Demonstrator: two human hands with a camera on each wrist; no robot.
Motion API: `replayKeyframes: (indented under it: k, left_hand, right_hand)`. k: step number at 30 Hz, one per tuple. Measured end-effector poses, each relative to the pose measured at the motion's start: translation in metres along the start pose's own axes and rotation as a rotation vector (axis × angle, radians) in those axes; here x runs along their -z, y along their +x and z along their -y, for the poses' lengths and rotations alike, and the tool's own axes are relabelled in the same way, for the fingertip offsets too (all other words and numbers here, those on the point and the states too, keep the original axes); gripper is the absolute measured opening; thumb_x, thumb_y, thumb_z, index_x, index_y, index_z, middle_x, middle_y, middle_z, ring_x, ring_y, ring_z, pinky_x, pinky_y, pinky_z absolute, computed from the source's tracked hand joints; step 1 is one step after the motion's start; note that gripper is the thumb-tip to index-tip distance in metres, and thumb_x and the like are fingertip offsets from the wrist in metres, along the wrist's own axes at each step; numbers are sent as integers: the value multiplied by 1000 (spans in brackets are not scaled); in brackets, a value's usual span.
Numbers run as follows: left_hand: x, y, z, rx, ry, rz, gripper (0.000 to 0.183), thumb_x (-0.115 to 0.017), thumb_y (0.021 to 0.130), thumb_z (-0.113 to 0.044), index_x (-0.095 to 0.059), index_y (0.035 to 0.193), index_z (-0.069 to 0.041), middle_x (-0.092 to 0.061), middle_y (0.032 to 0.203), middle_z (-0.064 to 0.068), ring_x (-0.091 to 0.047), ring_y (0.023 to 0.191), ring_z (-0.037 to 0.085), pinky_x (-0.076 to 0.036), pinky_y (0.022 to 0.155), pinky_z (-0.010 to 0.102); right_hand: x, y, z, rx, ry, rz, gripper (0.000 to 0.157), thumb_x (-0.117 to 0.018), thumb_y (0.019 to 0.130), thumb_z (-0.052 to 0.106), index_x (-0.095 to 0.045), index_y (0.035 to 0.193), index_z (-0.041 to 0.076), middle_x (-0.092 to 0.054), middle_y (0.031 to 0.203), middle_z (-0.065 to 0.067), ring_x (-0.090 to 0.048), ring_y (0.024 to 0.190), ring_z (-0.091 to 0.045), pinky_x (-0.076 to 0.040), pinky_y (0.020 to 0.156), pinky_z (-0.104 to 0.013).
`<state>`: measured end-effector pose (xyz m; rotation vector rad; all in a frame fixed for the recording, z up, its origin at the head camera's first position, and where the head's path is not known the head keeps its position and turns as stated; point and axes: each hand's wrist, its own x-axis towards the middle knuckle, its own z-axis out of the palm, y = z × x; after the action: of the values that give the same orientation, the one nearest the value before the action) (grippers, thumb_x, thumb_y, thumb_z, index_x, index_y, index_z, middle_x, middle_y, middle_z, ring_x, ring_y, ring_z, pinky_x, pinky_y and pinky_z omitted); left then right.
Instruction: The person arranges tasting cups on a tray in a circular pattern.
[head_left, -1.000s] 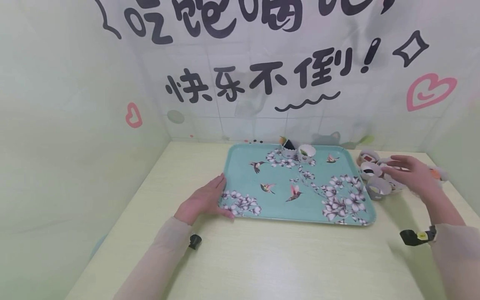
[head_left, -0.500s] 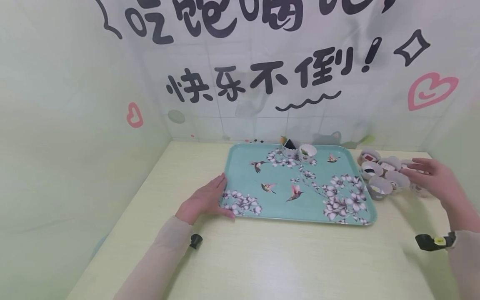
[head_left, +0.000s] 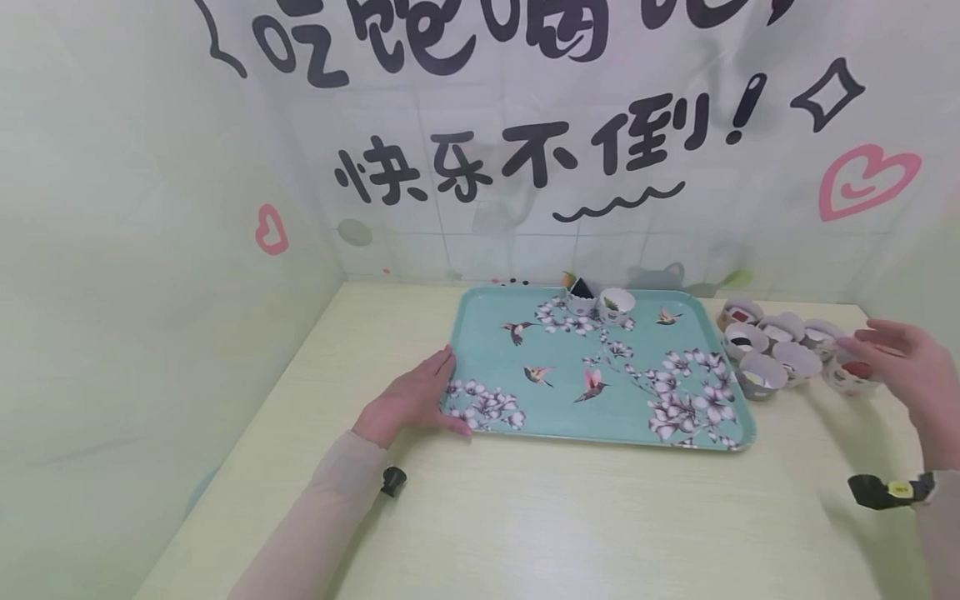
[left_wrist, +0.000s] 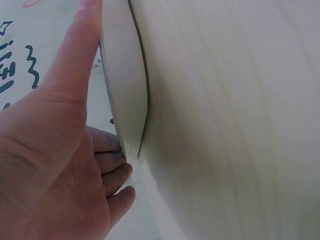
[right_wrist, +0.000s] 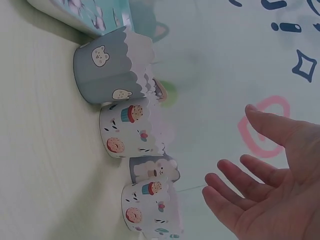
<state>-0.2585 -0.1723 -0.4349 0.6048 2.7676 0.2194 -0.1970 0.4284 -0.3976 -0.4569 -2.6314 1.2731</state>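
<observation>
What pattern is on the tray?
The tray: small birds and pale blossoms on turquoise; best seen in the head view.

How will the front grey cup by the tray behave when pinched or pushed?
The grey cup looks thin at its scalloped rim, so it may dent under a firm pinch. It widens upward from its base, so a high push might tip it.

Booth-like nook: pale sheets on three sides of wood-grain table, black lettering, pink hearts
</observation>
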Motion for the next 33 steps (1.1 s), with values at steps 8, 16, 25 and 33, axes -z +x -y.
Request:
replayKeyframes:
  k: [8, 16, 25, 33]
  left_hand:
    - [0, 0, 0, -4, 10, -9, 134, -77, 67, -70, -9, 159, 1, -4, 169, 18, -10, 156, 33, -22, 127, 44]
    - [1, 1, -1, 1, 6, -10, 134, -77, 67, -70, -9, 159, 0, -4, 169, 17, -10, 157, 33, -22, 127, 44]
    - [1, -1, -1, -3, 8, -11, 134, -77, 68, -70, -9, 159, 0, -5, 169, 17, -11, 157, 33, -22, 127, 44]
    - [0, -1, -1, 5, 3, -7, 134, -77, 67, -70, -9, 159, 0, -5, 169, 17, -10, 157, 33, -23, 127, 44]
  right_hand:
    - [-2, 0, -4, -154, 48, -117, 76, -52, 100, 44, -20, 159, 10, -38, 159, -9, -32, 149, -36, -25, 124, -57]
    - [-2, 19, -43, -262, 35, -186, 86, -54, 94, 57, -13, 161, 22, -13, 168, -10, -24, 154, -27, -38, 118, -47]
    - [1, -1, -21, -359, -2, -118, 95, -54, 95, 54, -8, 159, 0, -5, 166, -26, -18, 151, -46, -33, 117, -61]
    - [-2, -9, -26, -344, 48, -35, 108, -59, 92, 58, 0, 157, -6, -2, 164, -31, -14, 143, -52, -19, 118, -68]
